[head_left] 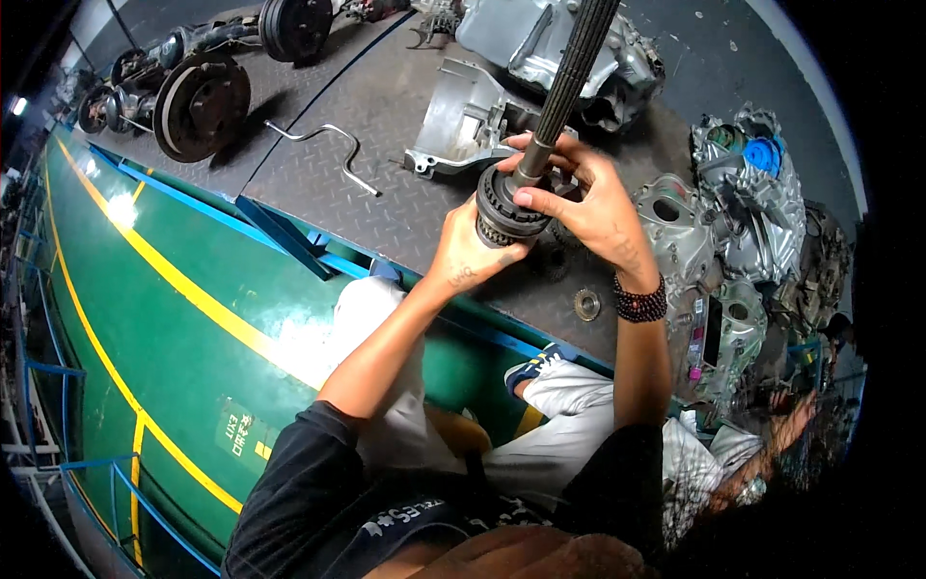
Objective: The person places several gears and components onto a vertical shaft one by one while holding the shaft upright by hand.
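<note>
Above the metal workbench top (318,125), a long splined shaft (577,72) rises from a dark toothed gear assembly (502,205), tilted toward the far right. My left hand (465,253) is wrapped around the assembly's left and lower side. On the right, my right hand (600,217) closes around the shaft's smooth collar, with the thumb across its near side. Some of the right fingers pass behind the shaft and are partly hidden. A small loose gear (586,304) lies on the bench below my right wrist.
Just beyond my hands lies an opened metal housing (458,116), with a larger casing (617,58) behind. Several castings (757,207) crowd the right. A bent rod (347,159) and an axle with a brake drum (203,106) lie left. Another person's arm (772,439) shows at lower right.
</note>
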Available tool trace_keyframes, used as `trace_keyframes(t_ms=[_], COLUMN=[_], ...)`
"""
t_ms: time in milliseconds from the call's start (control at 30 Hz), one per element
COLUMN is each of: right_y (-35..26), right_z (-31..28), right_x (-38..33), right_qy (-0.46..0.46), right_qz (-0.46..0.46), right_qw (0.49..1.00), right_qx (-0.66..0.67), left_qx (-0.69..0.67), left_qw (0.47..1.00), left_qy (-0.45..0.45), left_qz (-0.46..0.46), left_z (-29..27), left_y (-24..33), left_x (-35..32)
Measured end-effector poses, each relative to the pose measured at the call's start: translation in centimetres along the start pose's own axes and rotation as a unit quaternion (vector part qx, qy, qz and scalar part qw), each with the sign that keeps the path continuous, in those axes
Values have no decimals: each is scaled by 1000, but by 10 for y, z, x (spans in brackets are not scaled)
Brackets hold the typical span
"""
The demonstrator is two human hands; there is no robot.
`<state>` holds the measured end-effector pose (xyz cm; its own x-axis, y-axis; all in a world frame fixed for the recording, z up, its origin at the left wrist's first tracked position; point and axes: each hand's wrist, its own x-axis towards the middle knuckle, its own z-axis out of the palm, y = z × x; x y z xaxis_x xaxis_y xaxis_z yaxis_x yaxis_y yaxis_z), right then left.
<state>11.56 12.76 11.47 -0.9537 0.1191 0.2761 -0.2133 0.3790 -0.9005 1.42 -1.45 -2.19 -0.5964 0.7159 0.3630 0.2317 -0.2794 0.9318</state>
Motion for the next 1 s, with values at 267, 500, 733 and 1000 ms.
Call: trace_keyframes(t_ms=[267, 500, 733, 1000], right_y=[22, 0, 7, 9], right_z=[-4, 2, -8, 6], right_x=[-17, -25, -46, -50], right_qy=[60, 55, 109, 67], right_qz=[-2, 23, 9, -16], right_qw=[998, 996, 992, 996], right_qx=[-26, -68, 59, 51], left_qx=[-4, 8, -28, -14], left_qw=[1000, 1000, 999, 1000], left_qy=[5, 2, -9, -15], left_qz=[17, 20, 18, -11], left_z=[3, 5, 3, 2], left_y=[-3, -7, -13, -16], left_x=[1, -1, -1, -2])
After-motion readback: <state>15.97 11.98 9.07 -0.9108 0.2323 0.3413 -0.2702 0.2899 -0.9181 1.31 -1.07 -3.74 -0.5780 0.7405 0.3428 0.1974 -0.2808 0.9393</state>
